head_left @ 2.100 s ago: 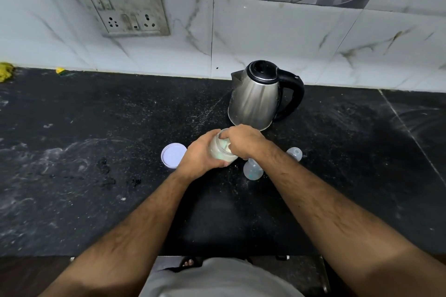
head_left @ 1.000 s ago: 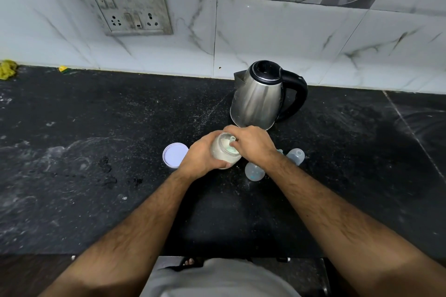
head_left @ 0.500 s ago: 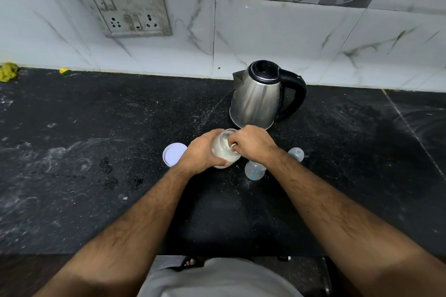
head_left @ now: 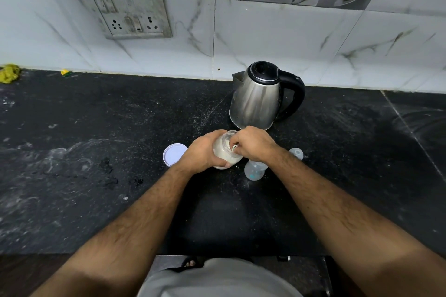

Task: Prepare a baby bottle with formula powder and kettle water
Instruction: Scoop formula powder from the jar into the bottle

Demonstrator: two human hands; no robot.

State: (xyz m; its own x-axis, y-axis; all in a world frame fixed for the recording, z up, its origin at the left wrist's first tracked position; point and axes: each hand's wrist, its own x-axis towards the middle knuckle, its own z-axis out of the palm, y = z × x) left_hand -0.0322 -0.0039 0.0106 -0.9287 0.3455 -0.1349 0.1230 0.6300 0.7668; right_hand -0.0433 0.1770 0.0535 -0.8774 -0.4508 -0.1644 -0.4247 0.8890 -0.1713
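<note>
A clear jar of white formula powder (head_left: pixel 224 153) stands tilted on the black counter (head_left: pixel 96 140), with my left hand (head_left: pixel 205 152) wrapped around its side. My right hand (head_left: pixel 253 143) is at the jar's open mouth, fingers closed on a small white scoop (head_left: pixel 234 148) that dips inside. The jar's white lid (head_left: pixel 174 154) lies flat just left of it. A clear baby bottle (head_left: pixel 253 169) stands to the right of the jar, partly under my right wrist. Its teat cap (head_left: pixel 296 153) sits further right. The steel kettle (head_left: pixel 258 96) with a black handle is behind the jar.
A tiled wall with a switch and socket plate (head_left: pixel 128 9) rises behind the counter. A yellow-green cloth (head_left: pixel 9 73) lies at the far left by the wall. White powder specks dust the counter. The counter's front edge runs across near my body.
My right hand's fingers have shifted at the jar mouth, going further in with the scoop, and the jar has tipped slightly. The left hand keeps its hold. Kettle, lid and bottle stay put.
</note>
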